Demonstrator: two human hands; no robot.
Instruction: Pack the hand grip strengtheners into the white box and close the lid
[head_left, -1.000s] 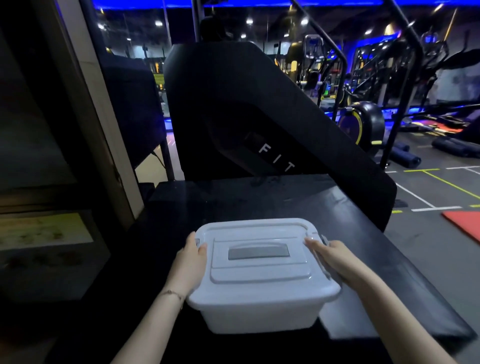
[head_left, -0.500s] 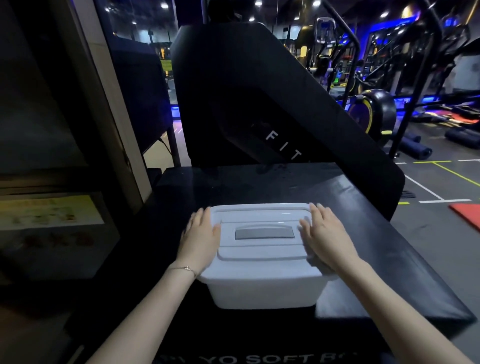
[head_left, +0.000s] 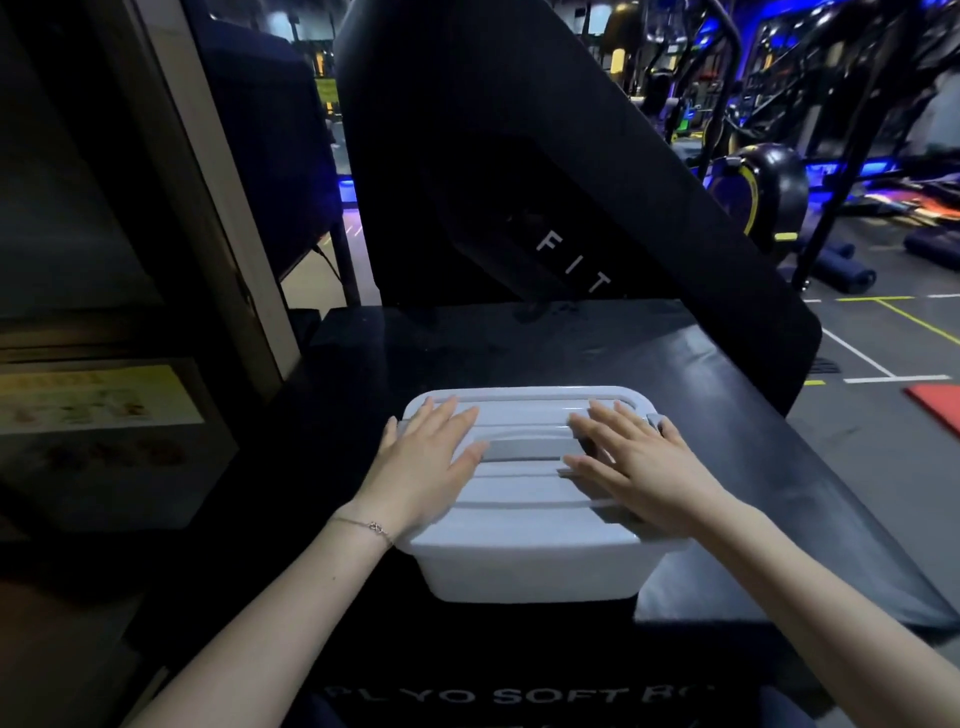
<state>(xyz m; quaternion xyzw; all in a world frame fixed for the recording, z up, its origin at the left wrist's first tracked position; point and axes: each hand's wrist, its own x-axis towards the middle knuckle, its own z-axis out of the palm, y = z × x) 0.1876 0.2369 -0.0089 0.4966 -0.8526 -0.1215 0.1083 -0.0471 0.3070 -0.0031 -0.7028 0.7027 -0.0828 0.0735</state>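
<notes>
Nearest the camera, white lettering (head_left: 519, 695) runs along the front face of the black padded surface (head_left: 727, 395). The white rectangular plastic box (head_left: 530, 569) sits near that front edge, its white ribbed lid (head_left: 524, 491) on. The left hand (head_left: 423, 467) lies flat on the lid at 9 o'clock, its grip wide, holding nothing; a thin bracelet (head_left: 371, 527) circles the wrist. The right hand (head_left: 641, 467) lies flat at 3 o'clock, likewise splayed and empty. The grey recessed handle (head_left: 524, 449) shows between them. Beyond, at 12 o'clock, stands a black gym machine panel (head_left: 519, 156).
</notes>
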